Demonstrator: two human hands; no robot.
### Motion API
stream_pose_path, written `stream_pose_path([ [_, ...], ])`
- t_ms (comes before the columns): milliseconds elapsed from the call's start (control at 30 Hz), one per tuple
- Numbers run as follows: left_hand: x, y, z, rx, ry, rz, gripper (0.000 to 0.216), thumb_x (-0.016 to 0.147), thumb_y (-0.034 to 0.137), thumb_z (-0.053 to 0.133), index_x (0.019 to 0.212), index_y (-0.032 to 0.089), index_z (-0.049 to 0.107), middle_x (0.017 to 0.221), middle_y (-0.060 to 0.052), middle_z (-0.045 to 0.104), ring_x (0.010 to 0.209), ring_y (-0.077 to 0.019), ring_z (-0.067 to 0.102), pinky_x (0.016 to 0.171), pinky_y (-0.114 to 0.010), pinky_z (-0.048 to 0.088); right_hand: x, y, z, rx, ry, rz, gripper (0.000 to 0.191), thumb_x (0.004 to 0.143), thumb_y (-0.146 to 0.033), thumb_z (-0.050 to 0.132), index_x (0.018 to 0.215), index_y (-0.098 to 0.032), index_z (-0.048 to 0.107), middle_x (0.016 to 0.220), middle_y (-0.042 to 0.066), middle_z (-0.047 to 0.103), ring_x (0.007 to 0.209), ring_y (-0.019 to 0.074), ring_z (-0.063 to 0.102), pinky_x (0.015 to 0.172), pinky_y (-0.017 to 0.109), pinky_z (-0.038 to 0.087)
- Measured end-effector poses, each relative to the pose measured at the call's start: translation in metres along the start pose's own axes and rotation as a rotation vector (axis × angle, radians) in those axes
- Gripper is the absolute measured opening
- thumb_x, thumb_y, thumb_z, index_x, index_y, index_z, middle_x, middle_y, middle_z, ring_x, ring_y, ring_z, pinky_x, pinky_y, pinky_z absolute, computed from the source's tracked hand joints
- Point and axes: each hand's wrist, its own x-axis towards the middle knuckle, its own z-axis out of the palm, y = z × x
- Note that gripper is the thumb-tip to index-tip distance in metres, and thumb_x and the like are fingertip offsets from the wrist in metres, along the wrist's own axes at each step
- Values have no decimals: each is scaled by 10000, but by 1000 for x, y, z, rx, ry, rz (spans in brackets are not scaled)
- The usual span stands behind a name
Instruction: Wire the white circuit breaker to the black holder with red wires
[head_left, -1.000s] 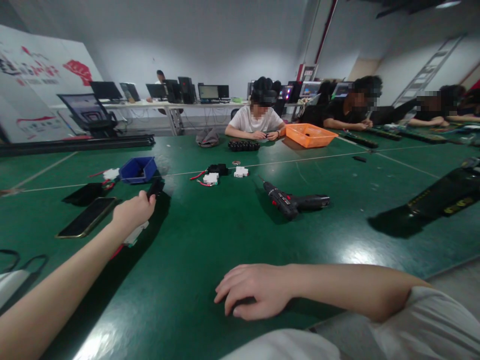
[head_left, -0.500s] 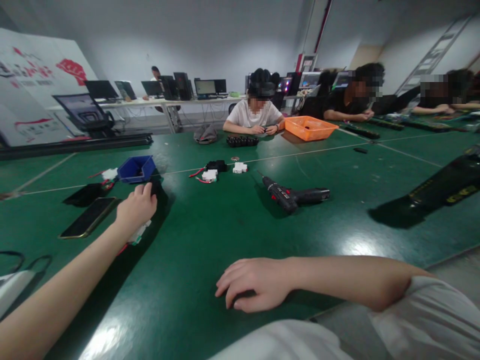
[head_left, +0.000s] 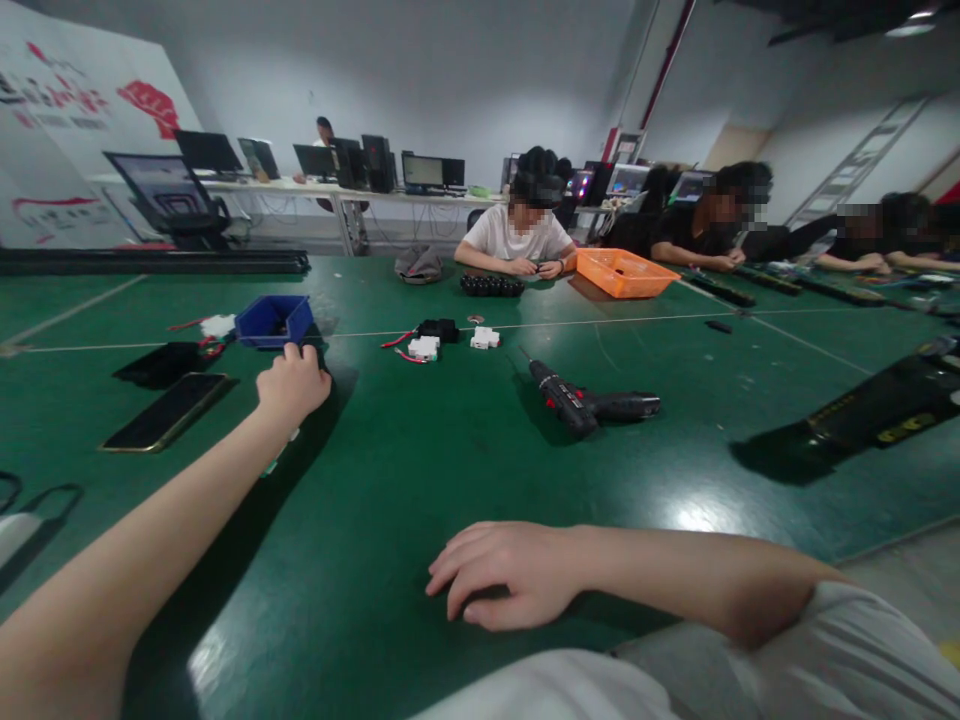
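Observation:
My left hand [head_left: 294, 385] reaches forward to the near right side of a small blue bin [head_left: 274, 325]. Its fingers are curled downward, and whatever is in them is hidden, with only dark shadow showing beside them. Part of a white and green piece [head_left: 281, 457] shows under my left forearm, which covers the rest. My right hand [head_left: 506, 575] rests palm down on the green table [head_left: 390, 480], fingers apart and holding nothing. Beyond it lies a black cordless drill [head_left: 577, 400], bit pointing away to the left.
Left lie a phone [head_left: 165, 412], a black piece [head_left: 161, 365] and a white part with red wires [head_left: 217, 326]. Two white modules, one here [head_left: 485, 338], sit mid-table. A black bottle-like object [head_left: 877, 410] is right. A co-worker [head_left: 517, 235] sits opposite beside an orange basket [head_left: 622, 275].
My left hand has shifted slightly forward and to the right, closer to the blue bin. My right hand stays in place. The camera view has tilted a little.

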Motion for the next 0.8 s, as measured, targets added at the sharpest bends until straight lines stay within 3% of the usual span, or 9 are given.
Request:
stream_pose_path([
  [200, -6, -6, 4, -105, 27, 2, 483, 1026, 315, 261, 1336, -22, 415, 1321, -295, 501, 1112, -351, 544, 842, -481, 497, -1, -2, 1, -18, 4, 38, 183, 985, -209, 533, 1013, -134, 698, 1230, 156, 717, 1267, 196, 610, 1117, 356, 449],
  [367, -1, -9, 14, -159, 25, -52, 482, 979, 287, 350, 1369, 12, 421, 1348, -291, 488, 1139, -386, 546, 864, -526, 508, 16, 10, -17, -299, 30, 68, 161, 955, -206, 552, 972, -167, 707, 1196, 127, 721, 1162, 209, 655, 1010, 346, 521],
  [500, 5, -8, 23, -147, -13, -136, 536, 911, 310, 471, 1389, 69, 451, 1373, -275, 482, 1173, -405, 544, 910, -527, 509, 60, 60, -49, -523, 193, 263, 164, 951, -252, 579, 1031, -169, 694, 1268, 132, 667, 1203, 239, 613, 1020, 388, 509],
  [667, 5, -8, 25, -106, -7, -124, 608, 890, 300, 490, 1457, 103, 398, 1416, -267, 455, 1179, -401, 548, 866, -502, 541, 121, 146, -90, -734, 391, 746, 287, 988, -313, 510, 1216, -196, 637, 1304, 115, 612, 1139, 244, 634, 928, 354, 537],
  [800, 4, -8, 26, -88, -7, -125, 584, 891, 262, 473, 1453, 119, 404, 1429, -255, 451, 1161, -382, 565, 831, -477, 559, 136, 188, -106, -724, 461, 874, 410, 999, -324, 447, 1360, -163, 557, 1320, 165, 598, 1070, 289, 672, 861, 396, 558],
])
